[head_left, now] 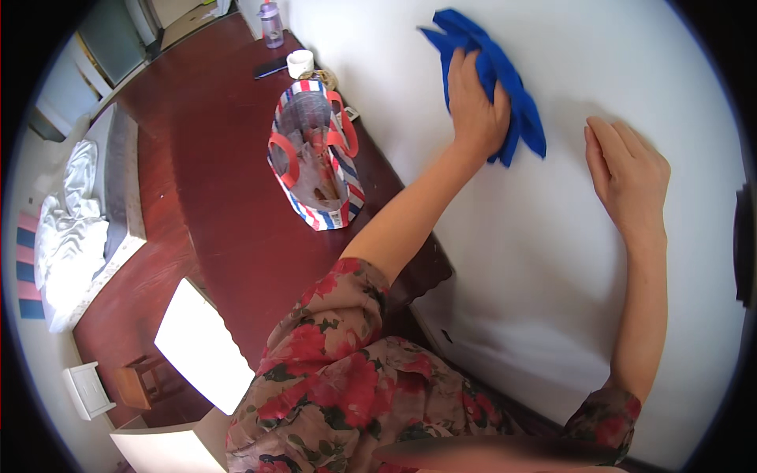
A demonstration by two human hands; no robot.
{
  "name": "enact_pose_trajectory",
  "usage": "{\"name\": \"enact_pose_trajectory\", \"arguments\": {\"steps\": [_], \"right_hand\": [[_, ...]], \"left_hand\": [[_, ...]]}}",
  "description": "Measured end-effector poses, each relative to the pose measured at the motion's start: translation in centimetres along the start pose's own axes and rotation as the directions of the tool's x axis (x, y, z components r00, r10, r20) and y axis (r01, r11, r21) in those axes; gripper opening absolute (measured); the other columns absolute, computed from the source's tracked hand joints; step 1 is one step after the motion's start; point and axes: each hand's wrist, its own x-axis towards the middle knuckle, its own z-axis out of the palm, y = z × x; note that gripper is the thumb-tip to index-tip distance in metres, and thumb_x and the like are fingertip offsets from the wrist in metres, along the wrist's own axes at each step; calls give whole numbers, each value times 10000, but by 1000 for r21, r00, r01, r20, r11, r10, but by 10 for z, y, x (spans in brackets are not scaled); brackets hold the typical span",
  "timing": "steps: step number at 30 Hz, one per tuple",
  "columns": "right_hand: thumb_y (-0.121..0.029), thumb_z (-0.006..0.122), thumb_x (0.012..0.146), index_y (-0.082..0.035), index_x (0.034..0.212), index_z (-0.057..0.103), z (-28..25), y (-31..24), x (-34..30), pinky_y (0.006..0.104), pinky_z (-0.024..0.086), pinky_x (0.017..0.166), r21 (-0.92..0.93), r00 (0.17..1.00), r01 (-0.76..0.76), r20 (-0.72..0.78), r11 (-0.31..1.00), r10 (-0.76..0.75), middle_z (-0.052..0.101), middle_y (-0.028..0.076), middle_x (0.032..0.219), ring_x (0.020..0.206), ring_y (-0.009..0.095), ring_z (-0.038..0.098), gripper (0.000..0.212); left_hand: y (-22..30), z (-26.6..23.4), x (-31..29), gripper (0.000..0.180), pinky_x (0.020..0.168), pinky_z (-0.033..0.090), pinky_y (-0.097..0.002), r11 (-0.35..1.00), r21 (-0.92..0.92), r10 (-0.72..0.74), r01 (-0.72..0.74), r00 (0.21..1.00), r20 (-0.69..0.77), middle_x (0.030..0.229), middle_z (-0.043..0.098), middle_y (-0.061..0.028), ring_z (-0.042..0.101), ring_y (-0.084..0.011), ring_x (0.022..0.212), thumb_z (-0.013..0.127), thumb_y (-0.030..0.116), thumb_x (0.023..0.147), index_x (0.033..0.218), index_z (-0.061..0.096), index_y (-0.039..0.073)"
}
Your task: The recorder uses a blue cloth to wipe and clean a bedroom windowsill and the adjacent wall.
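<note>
A bunched blue cloth (511,94) lies against the white wall (544,260), pressed there by my left hand (478,110). The fingers of that hand are bent into the cloth, and its folds stick out above and to the right. To the right, my right hand (629,175) is at the wall with its fingers curled together. Whether anything sits inside those curled fingers is hidden. Both forearms come out of floral sleeves.
Along the wall runs a dark red table (229,158). It carries a striped bag (315,217) with red handles, a white cup (300,63), a dark phone (270,68) and a purple bottle (271,27). A bed (118,169) with white bedding stands at far left.
</note>
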Motion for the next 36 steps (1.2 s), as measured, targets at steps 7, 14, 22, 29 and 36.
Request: {"name": "enact_pose_trajectory", "arguments": {"steps": [7,14,22,29,36], "right_hand": [[-33,745,826,-65,868,658,-1,-5,7,308,383,479,13,1000,-6,15,1000,5,484,32,640,526,187,460,102],[-12,766,791,-44,887,683,-1,-2,3,296,376,467,-4,999,26,34,1000,-26,516,33,638,514,178,467,131],[1,774,777,-35,873,693,3,-2,4,299,374,457,-4,999,41,22,999,-41,534,37,643,505,183,467,131],[-11,776,789,-41,882,687,1,-3,3,298,384,468,-28,996,34,79,999,-32,532,39,651,517,184,482,132],[-23,756,833,-63,918,705,2,-2,2,281,393,487,2,998,17,62,1000,-17,557,41,665,526,179,481,107]], "left_hand": [[-42,-38,-181,635,1188,244,-508,977,25,-215,214,961,175,1541,284,-345,290,-504,1431,565,47,872,1449,335,-86],[-96,-24,-99,544,1210,192,-477,976,-38,-216,214,976,-30,1576,234,-329,242,-471,1469,454,181,1034,1484,295,-80],[-194,-35,29,470,1121,348,-434,959,43,-264,280,939,-221,1427,483,-292,468,-433,1320,515,215,1023,1382,442,-79],[-205,-50,-42,464,985,453,-418,909,-67,-416,411,894,-164,1248,622,-209,600,-368,1137,519,319,1025,1363,497,3],[-225,-65,-204,526,981,459,-397,741,22,-653,671,727,-214,1226,608,-194,599,-322,1131,535,387,1011,1369,446,12]]}}
